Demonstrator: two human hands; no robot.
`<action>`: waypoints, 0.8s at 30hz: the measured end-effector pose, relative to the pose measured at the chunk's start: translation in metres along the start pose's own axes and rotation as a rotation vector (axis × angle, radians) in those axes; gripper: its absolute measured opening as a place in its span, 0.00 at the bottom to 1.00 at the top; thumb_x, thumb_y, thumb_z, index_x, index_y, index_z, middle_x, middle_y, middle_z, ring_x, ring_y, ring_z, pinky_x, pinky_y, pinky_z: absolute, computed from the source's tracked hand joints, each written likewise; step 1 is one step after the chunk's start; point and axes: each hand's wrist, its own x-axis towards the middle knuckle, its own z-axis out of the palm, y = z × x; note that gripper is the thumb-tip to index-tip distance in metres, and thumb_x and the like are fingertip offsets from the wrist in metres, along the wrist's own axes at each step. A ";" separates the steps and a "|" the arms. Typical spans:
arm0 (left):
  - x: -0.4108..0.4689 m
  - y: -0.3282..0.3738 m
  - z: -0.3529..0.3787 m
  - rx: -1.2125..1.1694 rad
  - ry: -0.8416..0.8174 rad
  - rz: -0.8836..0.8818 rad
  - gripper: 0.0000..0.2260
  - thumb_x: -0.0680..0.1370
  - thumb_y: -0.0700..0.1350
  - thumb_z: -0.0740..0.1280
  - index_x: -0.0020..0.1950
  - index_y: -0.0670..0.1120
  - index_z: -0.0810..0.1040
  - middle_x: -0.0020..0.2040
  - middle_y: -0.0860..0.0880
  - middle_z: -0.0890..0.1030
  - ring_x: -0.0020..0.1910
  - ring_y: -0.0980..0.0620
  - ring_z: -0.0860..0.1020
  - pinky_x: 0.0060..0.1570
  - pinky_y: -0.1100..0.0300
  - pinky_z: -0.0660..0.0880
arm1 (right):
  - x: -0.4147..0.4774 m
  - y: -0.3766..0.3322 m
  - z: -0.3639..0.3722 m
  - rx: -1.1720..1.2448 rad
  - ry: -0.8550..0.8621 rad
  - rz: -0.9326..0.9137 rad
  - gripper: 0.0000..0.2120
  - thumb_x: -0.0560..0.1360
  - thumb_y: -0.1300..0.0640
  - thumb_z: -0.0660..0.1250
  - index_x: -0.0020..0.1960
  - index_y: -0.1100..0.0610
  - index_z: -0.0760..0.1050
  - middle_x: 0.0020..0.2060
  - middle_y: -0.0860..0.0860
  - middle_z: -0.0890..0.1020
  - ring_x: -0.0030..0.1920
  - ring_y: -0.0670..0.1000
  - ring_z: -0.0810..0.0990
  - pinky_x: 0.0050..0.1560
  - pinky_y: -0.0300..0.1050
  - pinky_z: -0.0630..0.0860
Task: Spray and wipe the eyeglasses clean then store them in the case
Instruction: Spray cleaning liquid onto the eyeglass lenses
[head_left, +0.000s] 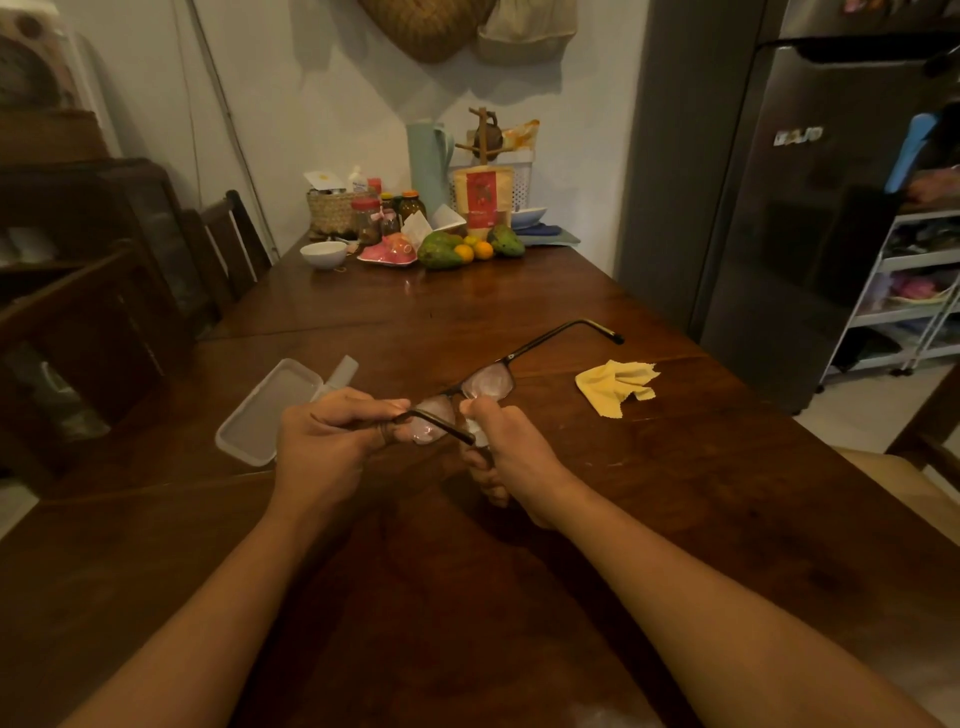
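The eyeglasses (488, 382) are held up just above the dark wooden tabletop (519, 291), between the two hands at the middle of the view. Their long axis, lens to lens, runs on a slant from near-left to far-right. One temple arm is unfolded and points away to the far right, its hooked tip over the tabletop. The other arm crosses in front of the near lens, toward the person.

The left hand (327, 436) has its grip clamped on the frame at the near-left end, thumb and curled fingers pinching it by the hinge. The right hand (511, 452) sits just below the lenses. Its grip is closed round a small pale object (475, 431), thumb on top, and most of that object is hidden in the fist.

An open pale case (265, 410) lies flat on the tabletop left of the hands, with a small white bottle-like piece (340, 371) just beside its far edge. A crumpled yellow cloth (618, 387) lies to the right, apart from the glasses.

A red pouch (480, 200) at the far end carries print too small to read. The badge on the grey fridge (797, 136) is blurred and unreadable.
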 end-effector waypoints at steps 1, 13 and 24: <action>0.000 -0.001 -0.001 0.005 0.001 -0.007 0.15 0.59 0.38 0.75 0.43 0.34 0.83 0.40 0.40 0.83 0.42 0.55 0.84 0.42 0.66 0.78 | 0.001 0.001 -0.002 0.009 0.016 -0.002 0.27 0.81 0.42 0.54 0.28 0.55 0.65 0.21 0.48 0.65 0.22 0.49 0.60 0.28 0.42 0.58; 0.008 -0.012 -0.024 0.344 -0.090 -0.026 0.09 0.65 0.35 0.76 0.38 0.49 0.86 0.41 0.49 0.84 0.45 0.56 0.82 0.45 0.58 0.81 | 0.008 0.017 -0.076 -0.161 0.084 -0.058 0.29 0.82 0.39 0.51 0.32 0.57 0.69 0.23 0.49 0.68 0.23 0.48 0.66 0.34 0.45 0.67; 0.015 -0.018 -0.033 0.726 -0.343 0.242 0.16 0.67 0.38 0.77 0.41 0.60 0.82 0.40 0.63 0.80 0.45 0.57 0.81 0.50 0.54 0.78 | 0.003 0.014 -0.074 0.107 -0.078 -0.127 0.31 0.77 0.31 0.55 0.29 0.55 0.71 0.23 0.52 0.69 0.24 0.51 0.67 0.30 0.42 0.68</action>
